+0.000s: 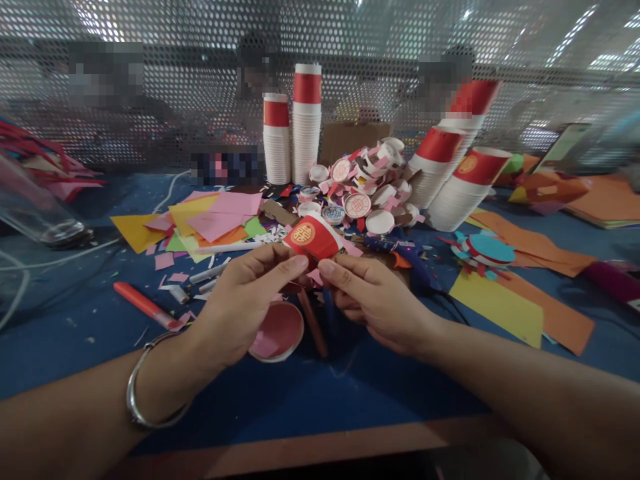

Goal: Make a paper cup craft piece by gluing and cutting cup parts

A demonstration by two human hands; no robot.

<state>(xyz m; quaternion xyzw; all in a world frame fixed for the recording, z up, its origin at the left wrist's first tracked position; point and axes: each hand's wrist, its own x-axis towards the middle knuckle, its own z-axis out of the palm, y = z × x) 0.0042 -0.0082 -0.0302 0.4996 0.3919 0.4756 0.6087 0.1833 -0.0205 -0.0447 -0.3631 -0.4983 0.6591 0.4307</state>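
Note:
In front of me, a red paper cup with a gold emblem and a white edge is pinched between my two hands. It looks cut down, though its lower part is hidden. My left hand, a silver bangle at its wrist, grips the cup's left side between thumb and fingers. On the lower right side, my right hand has thumb and curled fingers closed on it. Just below my left hand lies a round pink-lined cup with pink paper inside. A brown stick-like piece shows between my hands.
Tall stacks of paper cups stand behind, with more leaning stacks at right. Between them is a heap of cut cup pieces. Coloured paper, a red marker and a blue corded tool lie around. Other people sit beyond the mesh.

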